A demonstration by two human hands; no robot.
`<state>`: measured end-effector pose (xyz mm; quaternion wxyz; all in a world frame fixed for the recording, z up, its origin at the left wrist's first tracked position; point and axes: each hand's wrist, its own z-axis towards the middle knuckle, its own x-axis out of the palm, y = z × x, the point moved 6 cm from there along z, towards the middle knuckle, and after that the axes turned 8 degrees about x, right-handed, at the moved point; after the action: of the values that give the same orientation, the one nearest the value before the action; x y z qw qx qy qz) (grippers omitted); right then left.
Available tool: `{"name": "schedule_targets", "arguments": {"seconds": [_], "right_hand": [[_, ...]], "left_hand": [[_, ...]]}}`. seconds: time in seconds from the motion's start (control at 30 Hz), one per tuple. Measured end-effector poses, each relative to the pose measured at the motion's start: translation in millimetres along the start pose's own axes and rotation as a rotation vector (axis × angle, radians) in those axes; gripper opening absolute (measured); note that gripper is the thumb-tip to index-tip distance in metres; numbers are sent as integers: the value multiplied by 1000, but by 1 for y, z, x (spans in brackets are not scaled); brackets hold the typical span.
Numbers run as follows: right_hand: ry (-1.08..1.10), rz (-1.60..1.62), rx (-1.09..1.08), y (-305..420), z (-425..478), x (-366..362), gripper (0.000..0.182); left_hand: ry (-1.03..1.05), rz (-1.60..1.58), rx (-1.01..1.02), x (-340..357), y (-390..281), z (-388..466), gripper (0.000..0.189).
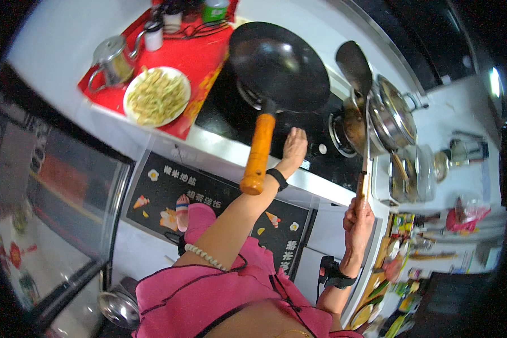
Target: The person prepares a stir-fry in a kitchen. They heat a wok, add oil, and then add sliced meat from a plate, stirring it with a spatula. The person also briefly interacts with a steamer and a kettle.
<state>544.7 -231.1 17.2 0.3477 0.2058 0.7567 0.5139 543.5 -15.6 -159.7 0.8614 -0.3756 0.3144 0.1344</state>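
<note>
My left hand (295,145) reaches over the front of a black glass gas hob (219,114), fingers extended and close together; what lies under the fingertips is hidden. Close by, a black wok (279,67) with an orange wooden handle (260,148) sits on the left burner, the handle pointing towards me above my left forearm. My right hand (358,217) grips the wooden handle of a wok spatula (355,65), its dark blade raised near the pots. A control knob (322,148) shows to the right of my left hand. The wok's inside looks dark, with no food visible.
Left of the hob, a white plate of shredded food (157,97) and a metal pot with a spout (114,61) stand on a red mat (194,55). Lidded steel pots (393,112) occupy the right side, beside a clear container (422,173). Vegetables lie farther along the counter.
</note>
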Motion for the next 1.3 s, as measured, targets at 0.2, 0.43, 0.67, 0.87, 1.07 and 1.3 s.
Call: {"name": "schedule_targets", "arguments": {"seconds": [0.2, 0.43, 0.67, 0.87, 1.07, 1.3], "right_hand": [[41, 41, -62, -1, 8, 7, 35], [122, 35, -60, 3, 21, 17, 37], [101, 110, 5, -1, 35, 26, 36], [97, 99, -11, 15, 33, 65, 37], [54, 183, 62, 10, 19, 85, 31], [1, 155, 122, 24, 6, 93, 36]], "left_hand": [[-29, -4, 7, 1, -4, -6, 15], [-240, 237, 76, -48, -5, -32, 28], [526, 61, -97, -249, 128, -95, 20], [-599, 467, -314, -476, 279, -65, 28], [-535, 501, -360, -461, 385, -42, 30], [-582, -19, -400, -453, 436, -45, 29]]}}
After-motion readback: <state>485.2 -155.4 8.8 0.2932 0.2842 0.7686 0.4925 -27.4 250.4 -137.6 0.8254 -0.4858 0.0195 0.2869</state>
